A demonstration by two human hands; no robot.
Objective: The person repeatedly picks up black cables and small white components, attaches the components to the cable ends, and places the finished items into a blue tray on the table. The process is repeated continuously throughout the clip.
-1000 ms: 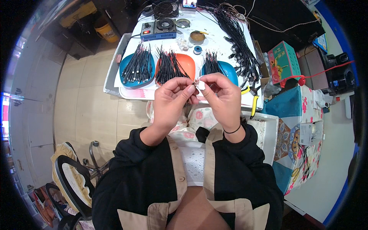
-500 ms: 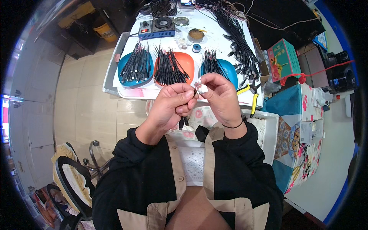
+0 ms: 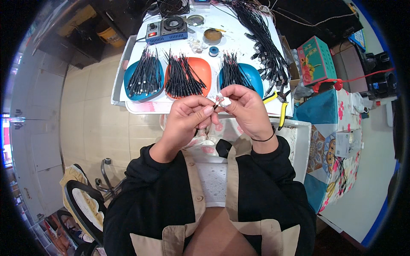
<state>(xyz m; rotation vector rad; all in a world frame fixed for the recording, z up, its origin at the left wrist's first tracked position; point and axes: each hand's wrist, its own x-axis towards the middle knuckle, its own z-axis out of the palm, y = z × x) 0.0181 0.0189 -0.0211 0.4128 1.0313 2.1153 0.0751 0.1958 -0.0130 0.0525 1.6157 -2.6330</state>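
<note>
Both hands meet in front of the table's near edge. Thumb and fingers of my left hand [image 3: 188,119] pinch a thin black cable [image 3: 215,106], its end pointing toward the right hand. My right hand [image 3: 248,110] pinches a crumpled white wad [image 3: 224,102], like tissue, against the cable's reddish wire end. The fingers partly hide that contact. Just beyond the hands, bundles of short black cables with bare wire tips fill an orange tray [image 3: 201,66], a left blue tray [image 3: 131,73] and a right blue tray [image 3: 253,74].
Yellow-handled cutters [image 3: 282,111] lie at the table's right edge. Farther back are a blue heating device [image 3: 167,37], a round tin [image 3: 212,37], a small blue spool [image 3: 213,51] and a heap of long black cables [image 3: 267,51]. A chair [image 3: 81,200] stands at left.
The view has shifted a little, so the table sits slightly further left and higher. Both hands stay together, the white wad still at the cable end; the left hand has turned slightly.
</note>
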